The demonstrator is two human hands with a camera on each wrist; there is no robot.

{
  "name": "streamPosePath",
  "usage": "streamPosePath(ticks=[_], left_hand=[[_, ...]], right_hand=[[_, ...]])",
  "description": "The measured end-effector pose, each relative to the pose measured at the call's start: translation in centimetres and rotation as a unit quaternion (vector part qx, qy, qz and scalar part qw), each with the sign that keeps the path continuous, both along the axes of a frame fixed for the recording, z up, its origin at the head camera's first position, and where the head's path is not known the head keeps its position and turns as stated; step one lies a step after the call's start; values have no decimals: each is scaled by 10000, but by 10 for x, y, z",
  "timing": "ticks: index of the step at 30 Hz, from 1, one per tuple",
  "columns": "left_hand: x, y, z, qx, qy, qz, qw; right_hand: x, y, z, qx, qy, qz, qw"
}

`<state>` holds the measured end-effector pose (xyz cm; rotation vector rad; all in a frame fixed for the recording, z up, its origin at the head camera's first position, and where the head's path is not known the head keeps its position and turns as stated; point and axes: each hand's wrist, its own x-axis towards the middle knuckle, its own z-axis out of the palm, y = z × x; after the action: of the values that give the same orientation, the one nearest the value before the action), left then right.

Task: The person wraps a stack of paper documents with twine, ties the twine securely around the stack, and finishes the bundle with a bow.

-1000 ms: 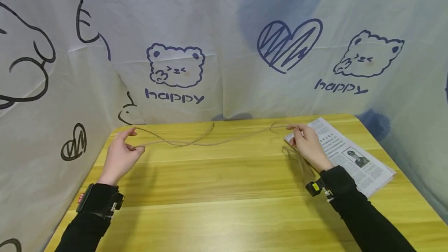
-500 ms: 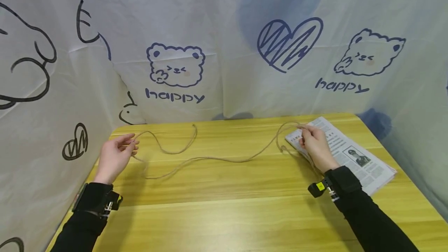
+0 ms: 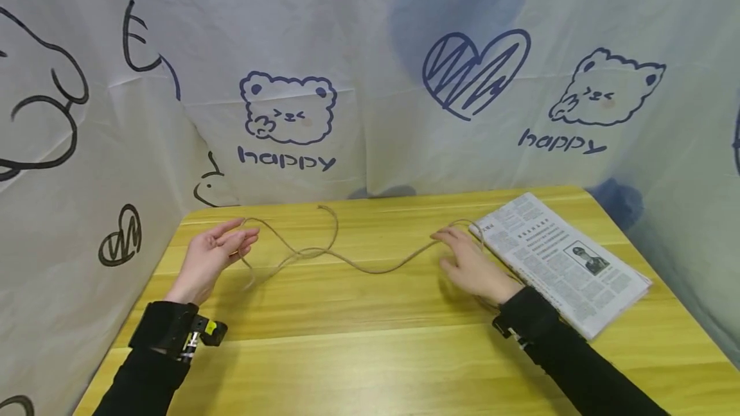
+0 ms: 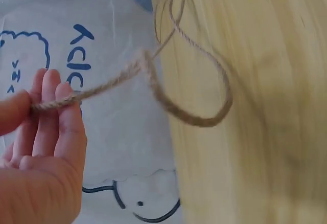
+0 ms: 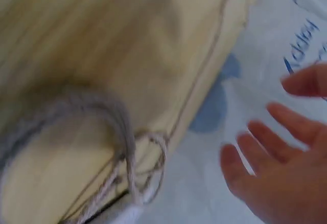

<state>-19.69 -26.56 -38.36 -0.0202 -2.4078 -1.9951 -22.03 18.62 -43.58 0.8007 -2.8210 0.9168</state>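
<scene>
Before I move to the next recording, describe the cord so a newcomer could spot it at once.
Find the yellow wooden table. Over its far half, between the left hand and the right hand, winds the cord. It is thin, brown and curving, unlike the flat, printed newspaper at the right.

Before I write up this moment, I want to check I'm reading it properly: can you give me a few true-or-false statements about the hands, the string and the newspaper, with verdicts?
1. The left hand pinches the string. True.
2. The right hand grips the newspaper. False: that hand holds nothing.
3. A printed portrait shows on the newspaper. True.
4. The string is pulled taut and straight. False: it curves, and its strands cross.
5. The newspaper lies on the left side of the table. False: it lies on the right side.
</scene>
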Motion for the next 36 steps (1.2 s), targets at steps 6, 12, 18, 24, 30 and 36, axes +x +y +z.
streamPosePath(ticks=[6, 12, 18, 24, 30, 36], left_hand=[[3, 6, -1, -1656, 618, 540, 9828], [7, 8, -2, -2634, 1435, 804, 9506], [6, 0, -6, -2231, 1721, 477, 9583], [14, -19, -4, -3206, 1434, -328, 9357], [23, -20, -5, -4347, 1110, -222, 8934], [21, 20, -22, -4773, 956, -773, 8701]], right_hand=[[-1, -15, -18, 1056, -423, 514, 9922], [-2, -14, -27, 1338, -480, 526, 9884], [-1, -9, -29, 1377, -806, 411, 9863], [-2, -4, -29, 1404, -965, 266, 9850], [-4, -7, -28, 1140, -472, 214, 9921], [-9, -25, -23, 1018, 36, 517, 9935]])
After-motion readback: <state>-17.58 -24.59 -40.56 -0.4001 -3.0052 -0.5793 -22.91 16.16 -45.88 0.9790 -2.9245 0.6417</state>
